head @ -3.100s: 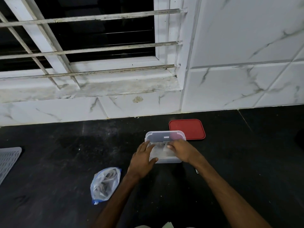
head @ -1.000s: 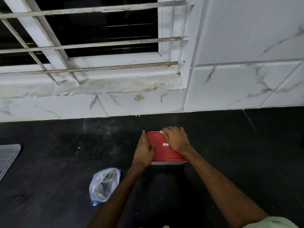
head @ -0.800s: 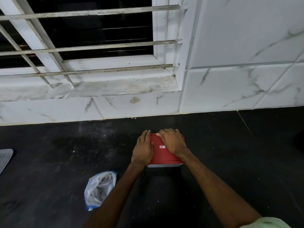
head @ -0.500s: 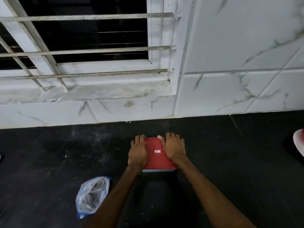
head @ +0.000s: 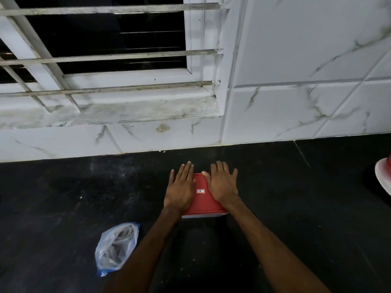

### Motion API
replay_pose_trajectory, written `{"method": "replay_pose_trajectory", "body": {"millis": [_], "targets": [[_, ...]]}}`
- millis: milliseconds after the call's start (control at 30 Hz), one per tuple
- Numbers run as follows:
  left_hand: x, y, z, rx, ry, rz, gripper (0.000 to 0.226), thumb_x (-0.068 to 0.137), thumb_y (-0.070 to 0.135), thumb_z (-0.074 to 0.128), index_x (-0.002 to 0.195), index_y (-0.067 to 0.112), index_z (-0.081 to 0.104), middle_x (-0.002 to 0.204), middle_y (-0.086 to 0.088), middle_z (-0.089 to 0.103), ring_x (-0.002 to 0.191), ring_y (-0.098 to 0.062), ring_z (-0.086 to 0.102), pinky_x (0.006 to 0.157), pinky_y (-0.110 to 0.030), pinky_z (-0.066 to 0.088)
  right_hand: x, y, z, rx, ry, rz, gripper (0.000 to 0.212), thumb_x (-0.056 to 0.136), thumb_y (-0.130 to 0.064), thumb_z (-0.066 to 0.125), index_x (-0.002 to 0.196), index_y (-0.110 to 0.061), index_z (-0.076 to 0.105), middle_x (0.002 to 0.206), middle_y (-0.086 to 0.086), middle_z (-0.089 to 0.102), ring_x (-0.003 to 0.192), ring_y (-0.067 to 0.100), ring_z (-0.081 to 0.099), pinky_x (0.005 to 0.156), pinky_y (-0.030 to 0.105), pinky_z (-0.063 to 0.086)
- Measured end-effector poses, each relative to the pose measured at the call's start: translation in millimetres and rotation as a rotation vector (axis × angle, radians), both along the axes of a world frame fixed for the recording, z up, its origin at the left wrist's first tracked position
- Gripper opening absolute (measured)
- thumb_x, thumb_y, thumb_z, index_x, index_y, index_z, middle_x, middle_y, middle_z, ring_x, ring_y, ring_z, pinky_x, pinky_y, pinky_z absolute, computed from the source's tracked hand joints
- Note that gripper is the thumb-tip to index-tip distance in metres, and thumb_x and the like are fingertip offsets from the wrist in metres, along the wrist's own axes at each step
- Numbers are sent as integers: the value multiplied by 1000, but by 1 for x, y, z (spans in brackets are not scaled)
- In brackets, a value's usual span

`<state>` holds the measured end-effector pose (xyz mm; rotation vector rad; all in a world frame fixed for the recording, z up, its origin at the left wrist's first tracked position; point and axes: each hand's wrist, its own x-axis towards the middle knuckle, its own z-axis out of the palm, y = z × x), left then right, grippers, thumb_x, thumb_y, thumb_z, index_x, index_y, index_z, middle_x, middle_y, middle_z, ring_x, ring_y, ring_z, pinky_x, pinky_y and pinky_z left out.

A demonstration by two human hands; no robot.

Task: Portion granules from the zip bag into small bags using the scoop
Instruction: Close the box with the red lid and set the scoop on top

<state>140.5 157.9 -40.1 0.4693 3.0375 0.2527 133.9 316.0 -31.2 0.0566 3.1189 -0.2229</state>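
Note:
A clear plastic box with a red lid (head: 202, 200) stands on the black counter (head: 296, 208). My left hand (head: 181, 188) lies flat on the lid's left side, fingers straight. My right hand (head: 222, 183) lies flat on the right side, fingers spread and straight. Both palms press down on the lid. A clear zip bag with a blue seal (head: 116, 247) lies on the counter to the lower left, apart from both hands, with dark contents inside. No scoop or small bags are visible.
A white marble-tiled wall (head: 296, 102) rises behind the counter, with a barred window (head: 101, 45) and its ledge at the upper left. A white and red object (head: 384, 176) shows at the right edge.
The red lid went from beside the open box onto it. Both hands then flattened from curled at the lid's edges to spread on top. The view shifted left.

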Motion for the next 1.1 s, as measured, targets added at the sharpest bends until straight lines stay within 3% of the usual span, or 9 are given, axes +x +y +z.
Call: {"method": "replay_pose_trajectory", "body": {"millis": [67,133,200,333,533,867,1000,1100], "targets": [[2,0,0,-95,54,-75,70,91,36,-11,155,9,1,164,-7,-4,152,-20,-3,122,-40,-6,7,-3,0,10,2,15,61,101,-50,16,146,-15,37,156,8,32,147,23,22,115,62,11],[7,2,0,-113,108,-108,66,92,30,-3,153,5,5,162,-11,-2,152,-23,4,121,-39,-5,19,-7,-2,-31,-22,-1,72,96,-54,1,152,-16,26,161,4,21,150,19,11,116,62,0],[14,4,-4,-45,80,-84,65,93,28,3,154,7,10,160,-7,-3,152,-23,9,119,-35,-4,30,-8,-8,-71,-43,-16,82,88,-59,-9,155,-18,14,163,1,10,151,16,3,115,61,-6],[24,1,-11,16,64,-44,65,98,42,16,156,12,14,163,-5,4,152,-20,6,124,-38,1,33,-4,-13,-73,-70,24,83,85,-63,-10,155,-18,-5,164,-3,-9,150,14,-10,115,56,-9],[29,0,-13,42,13,-35,67,99,46,19,157,14,7,165,-3,-3,152,-16,-7,123,-40,3,35,-5,-17,-84,-64,39,70,100,-57,10,155,-17,-7,163,-1,-10,150,15,-8,120,49,-1],[10,1,-16,13,-17,-40,71,97,45,24,157,11,6,165,-7,-4,152,-19,-7,124,-41,4,18,-6,-24,-159,-15,12,66,101,-52,18,156,-18,4,164,-1,7,150,15,8,122,45,14],[-15,-1,-9,17,-49,-70,72,95,48,19,157,16,0,164,-2,-10,151,-15,-12,125,-41,3,-1,-7,-15,-148,-14,13,65,100,-51,14,156,-19,4,164,-3,0,151,13,1,121,49,5],[-16,-1,-2,20,-29,-69,69,96,46,13,157,15,1,164,-3,-9,151,-16,-11,125,-42,4,2,-8,-7,-152,22,178,62,100,-49,10,156,-20,11,163,-6,3,150,9,3,121,49,-1]]}}
